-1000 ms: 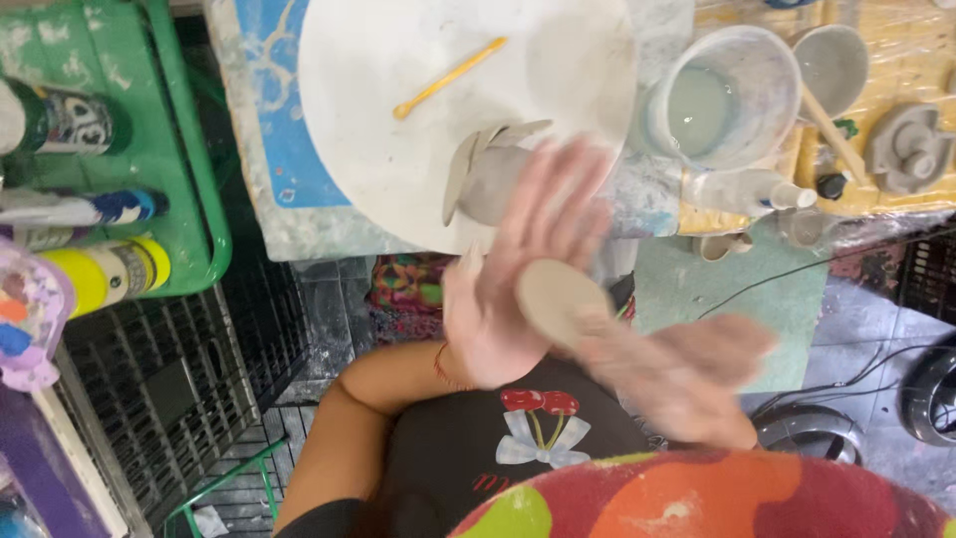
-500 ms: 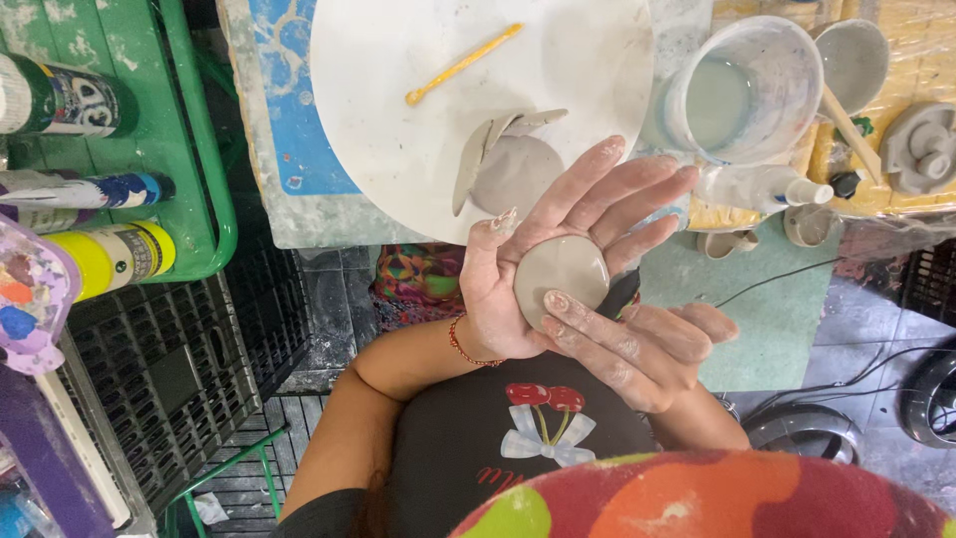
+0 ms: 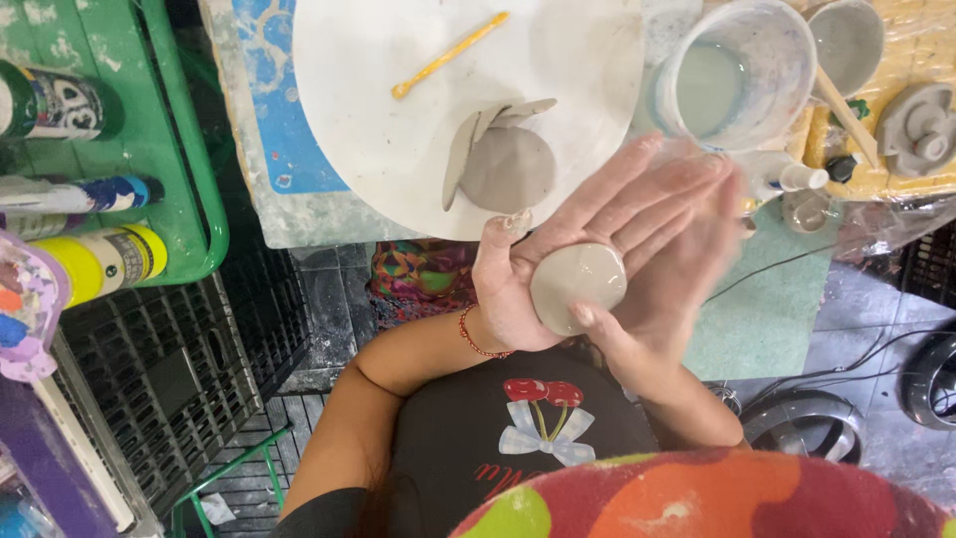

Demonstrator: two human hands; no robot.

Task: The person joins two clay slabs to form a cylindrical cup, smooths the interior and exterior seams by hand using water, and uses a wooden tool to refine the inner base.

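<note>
My left hand [image 3: 513, 294] lies palm up over my lap, fingers spread, with a flat round disc of wet grey clay [image 3: 578, 287] resting in the palm. My right hand [image 3: 682, 264] is blurred with motion beside and partly behind the left fingers, and its thumb touches the disc's lower edge. A red string bracelet circles my left wrist. Just beyond my hands, on a white round board [image 3: 388, 110], lie another grey clay disc [image 3: 508, 169] with thin clay strips beside it and a yellow modelling tool [image 3: 448, 55].
A clear tub of cloudy water [image 3: 737, 75], a grey bowl [image 3: 846, 40], a wooden stick [image 3: 846, 105] and a grey clay piece [image 3: 916, 125] stand at the right. A green tray [image 3: 194, 149] with paint bottles is at the left, above black crates [image 3: 169, 379].
My right hand has swung up from below the disc to alongside my left fingers, now blurred. My left hand with the disc has stayed roughly in place.
</note>
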